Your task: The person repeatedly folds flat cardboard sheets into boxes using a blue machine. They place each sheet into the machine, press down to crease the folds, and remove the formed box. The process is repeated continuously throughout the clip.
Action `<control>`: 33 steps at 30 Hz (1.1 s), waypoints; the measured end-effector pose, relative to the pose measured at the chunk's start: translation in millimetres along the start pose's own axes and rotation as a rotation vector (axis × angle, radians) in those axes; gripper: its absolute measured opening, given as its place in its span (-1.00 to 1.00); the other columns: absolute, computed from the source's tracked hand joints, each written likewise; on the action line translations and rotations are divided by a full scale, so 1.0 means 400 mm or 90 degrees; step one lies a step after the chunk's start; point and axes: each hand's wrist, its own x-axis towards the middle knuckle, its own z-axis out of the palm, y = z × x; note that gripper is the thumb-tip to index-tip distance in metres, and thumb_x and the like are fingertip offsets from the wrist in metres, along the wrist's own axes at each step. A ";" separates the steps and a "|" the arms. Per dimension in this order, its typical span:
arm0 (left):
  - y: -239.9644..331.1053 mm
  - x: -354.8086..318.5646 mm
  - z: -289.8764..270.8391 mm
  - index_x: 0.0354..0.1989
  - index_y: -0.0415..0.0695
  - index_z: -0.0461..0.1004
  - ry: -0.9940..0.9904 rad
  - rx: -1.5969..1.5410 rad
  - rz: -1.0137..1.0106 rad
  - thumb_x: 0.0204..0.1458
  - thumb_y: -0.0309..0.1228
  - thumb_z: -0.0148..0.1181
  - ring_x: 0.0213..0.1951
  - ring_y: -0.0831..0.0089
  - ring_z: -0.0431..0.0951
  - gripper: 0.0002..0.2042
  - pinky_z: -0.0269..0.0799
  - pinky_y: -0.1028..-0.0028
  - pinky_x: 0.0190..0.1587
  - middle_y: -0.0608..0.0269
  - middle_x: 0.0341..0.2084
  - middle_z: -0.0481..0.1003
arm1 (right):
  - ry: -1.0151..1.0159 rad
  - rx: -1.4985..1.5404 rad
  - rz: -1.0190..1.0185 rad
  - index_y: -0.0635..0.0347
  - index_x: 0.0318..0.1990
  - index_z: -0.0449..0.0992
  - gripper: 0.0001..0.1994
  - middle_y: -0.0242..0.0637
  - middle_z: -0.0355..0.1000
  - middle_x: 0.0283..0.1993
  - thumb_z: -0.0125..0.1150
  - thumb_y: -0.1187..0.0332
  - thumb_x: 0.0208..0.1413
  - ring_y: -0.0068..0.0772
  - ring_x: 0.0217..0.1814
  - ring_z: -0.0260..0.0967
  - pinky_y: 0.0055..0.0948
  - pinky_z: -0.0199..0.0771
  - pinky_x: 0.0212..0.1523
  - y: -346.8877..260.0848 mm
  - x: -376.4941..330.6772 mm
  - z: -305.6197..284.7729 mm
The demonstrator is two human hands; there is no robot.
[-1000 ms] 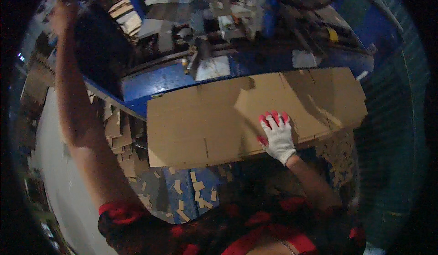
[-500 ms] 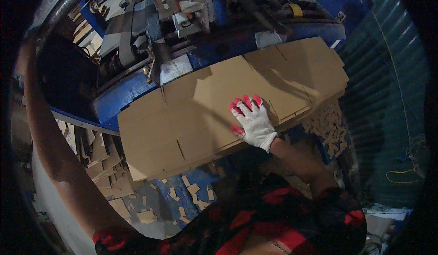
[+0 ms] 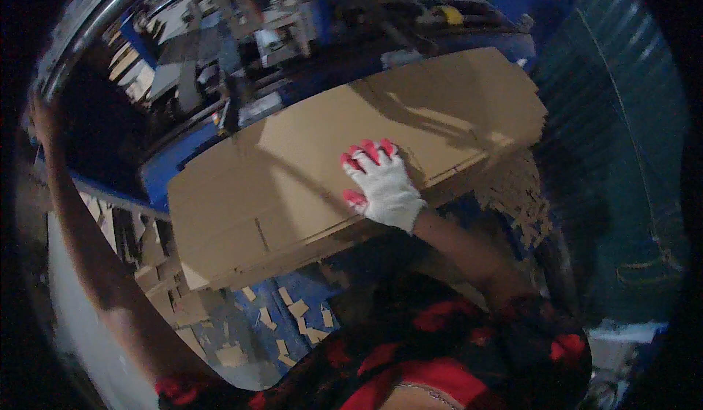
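A stack of flat brown cardboard sheets (image 3: pixel 293 190) with cut slots lies along the front of a blue machine. My right hand (image 3: pixel 384 186), in a white knit glove with red fingertips, rests flat on the top sheet, fingers spread and thumb out. Nothing is gripped in it. My left arm reaches far up the left side, and my left hand (image 3: pixel 47 120) is at the dim rim of the picture beside the machine. Its fingers are too blurred and dark to make out, so I cannot see whether they hold anything.
The blue machine (image 3: pixel 172 168), with metal brackets and rollers, stands behind the stack. A curved metal pipe (image 3: pixel 110 18) runs at upper left. Cardboard scraps (image 3: pixel 296 309) lie below, and more are heaped (image 3: pixel 516 194) at right. A green corrugated wall (image 3: pixel 608 168) closes the right side.
The whole view has shifted, so the machine, stack and right hand appear farther left. My right hand keeps its place on the cardboard. My left hand appears slightly lower against the rim.
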 end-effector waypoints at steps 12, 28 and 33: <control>1.076 -0.886 -0.545 0.25 -0.02 0.24 -0.565 -0.282 0.050 0.11 -0.12 0.02 0.33 0.12 0.08 -0.47 -0.09 0.01 0.29 0.18 0.29 0.15 | 0.062 0.189 0.001 0.25 -0.01 0.44 -0.57 -0.12 0.39 0.03 0.21 0.21 -0.01 -0.03 0.11 0.32 -0.15 0.30 0.13 0.133 -0.029 -0.011; 1.071 -0.880 -0.578 0.18 -0.01 0.32 -0.471 -0.253 0.053 0.17 0.03 -0.12 0.28 0.19 0.16 -0.49 -0.08 -0.06 0.25 0.20 0.25 0.21 | -0.046 -0.206 0.358 0.23 -0.13 0.47 -0.64 -0.07 0.44 -0.12 0.26 0.21 -0.06 0.00 -0.04 0.37 -0.11 0.37 -0.02 1.083 0.215 0.016; 1.074 -0.858 -0.599 0.19 -0.01 0.29 -0.490 -0.226 0.057 0.18 0.02 -0.14 0.26 0.20 0.20 -0.49 -0.01 -0.05 0.22 0.19 0.24 0.23 | -0.074 -0.195 0.316 0.21 -0.12 0.48 -0.63 -0.08 0.44 -0.11 0.26 0.20 -0.06 0.00 -0.04 0.37 -0.12 0.37 -0.01 1.066 0.305 0.054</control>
